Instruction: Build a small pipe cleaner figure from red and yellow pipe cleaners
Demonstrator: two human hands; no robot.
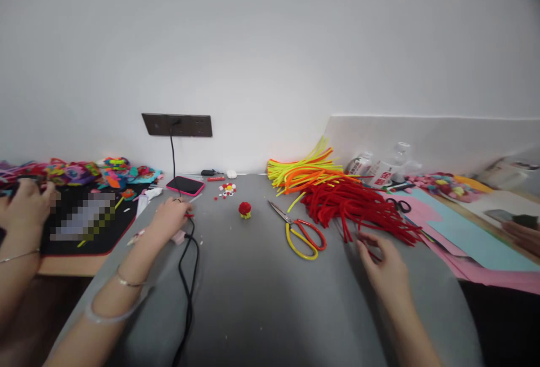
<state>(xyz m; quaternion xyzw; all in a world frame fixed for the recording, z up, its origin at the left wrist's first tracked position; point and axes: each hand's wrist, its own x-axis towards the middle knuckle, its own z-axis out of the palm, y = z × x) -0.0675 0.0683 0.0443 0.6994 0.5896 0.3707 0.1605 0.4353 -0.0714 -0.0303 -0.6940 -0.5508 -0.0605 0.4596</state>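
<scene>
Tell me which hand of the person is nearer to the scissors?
Right. The right hand rests just right of the scissors, by the red pipe cleaners; the left hand lies far left, across the black cable.

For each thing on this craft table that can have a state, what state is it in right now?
Scissors: lying flat, blades shut.
Phone: screen dark, cable plugged in.
Red pipe cleaners: loose pile, right hand touching its edge.
Yellow pipe cleaners: bundled, untouched.
Red pompom figure: standing alone.
Left hand: closed on a small red piece.
</scene>
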